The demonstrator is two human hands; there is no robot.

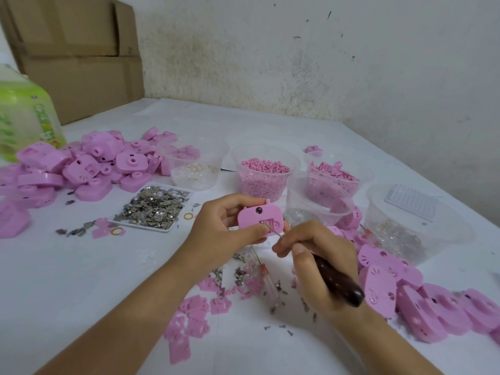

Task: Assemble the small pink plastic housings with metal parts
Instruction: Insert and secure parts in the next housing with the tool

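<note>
- Above the white table (81,266), the left hand (216,228) grips a pink housing (259,217), thumb along its lower edge.
- The right hand (319,263) pinches a dark-handled pick (338,280), tip inside the housing's recess.

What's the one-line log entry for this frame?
left hand: holds housing | right hand: holds pick, tip in housing slot | tray of metal parts: left of hands

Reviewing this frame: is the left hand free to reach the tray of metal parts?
Probably not yet: the left hand grips the pink housing. The tray lies close to its left, and the way there looks open.
</note>
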